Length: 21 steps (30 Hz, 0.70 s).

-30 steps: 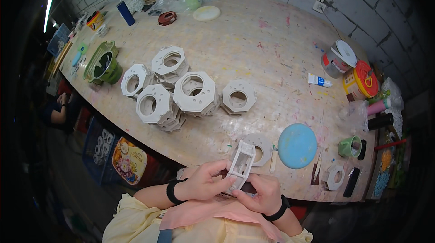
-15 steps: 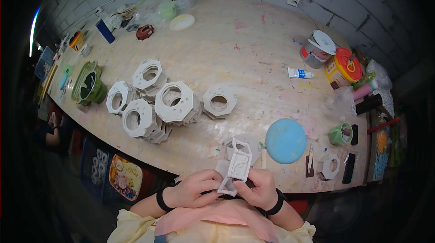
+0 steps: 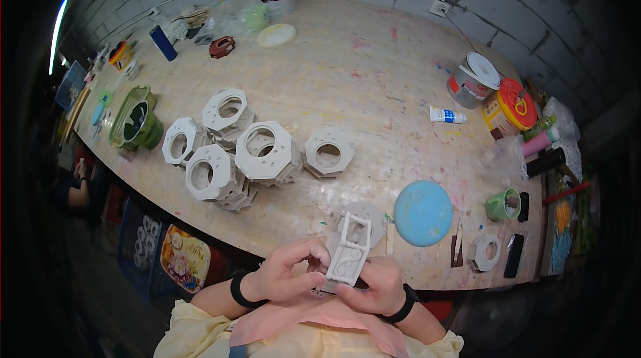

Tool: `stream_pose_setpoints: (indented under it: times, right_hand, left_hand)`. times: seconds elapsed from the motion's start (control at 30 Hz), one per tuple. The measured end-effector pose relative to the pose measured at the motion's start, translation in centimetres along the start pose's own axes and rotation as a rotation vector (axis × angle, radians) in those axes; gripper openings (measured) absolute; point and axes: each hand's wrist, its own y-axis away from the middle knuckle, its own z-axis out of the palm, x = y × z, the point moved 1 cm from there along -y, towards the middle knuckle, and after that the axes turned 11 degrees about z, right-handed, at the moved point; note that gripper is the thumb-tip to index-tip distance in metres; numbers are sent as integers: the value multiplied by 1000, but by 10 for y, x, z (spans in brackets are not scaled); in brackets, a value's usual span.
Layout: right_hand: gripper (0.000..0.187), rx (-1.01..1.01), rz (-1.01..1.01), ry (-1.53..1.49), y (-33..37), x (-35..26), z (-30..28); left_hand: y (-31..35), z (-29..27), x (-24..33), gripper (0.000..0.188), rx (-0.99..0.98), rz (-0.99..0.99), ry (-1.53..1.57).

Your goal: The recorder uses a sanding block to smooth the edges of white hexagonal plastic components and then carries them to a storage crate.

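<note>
Both my hands hold a white rectangular panel [image 3: 350, 252] with a scroll-shaped cut-out, tilted upright just below the table's near edge. My left hand [image 3: 288, 271] pinches its lower left side with the fingertips. My right hand [image 3: 374, 284] supports it from below and the right. Behind the panel a white octagonal piece [image 3: 369, 214] lies flat on the table. A black band is on each wrist.
Stacks of white octagonal frames with round holes [image 3: 234, 154] fill the table's left middle. A blue round disc [image 3: 422, 213], a green cup [image 3: 503, 204], paint buckets [image 3: 473, 80], a tube [image 3: 446, 115] and a green basket [image 3: 135, 120] stand around the wooden table [image 3: 374, 71].
The panel and both hands have stayed together near the table's edge; the panel is turned more face-on and upright. The view has shifted slightly.
</note>
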Motion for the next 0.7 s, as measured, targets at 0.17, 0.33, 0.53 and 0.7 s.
stream_pose_setpoints:
  times: [0.17, 0.33, 0.53, 0.7]
  right_hand:
    - [25, -65, -76, 181, 0, 0, 4]
    - [27, -32, 207, -185, 1, 6, -9]
    - [25, -52, 295, -253, 3, 3, -9]
    - [29, -73, 164, -97, 3, 4, -6]
  left_hand:
    - [2, 8, -6, 18, 29, -198, 80]
    - [1, 8, -5, 18, -68, -15, -152]
    - [0, 8, -7, 13, -130, 189, -340]
    - [-1, 2, -3, 22, -138, 165, -244]
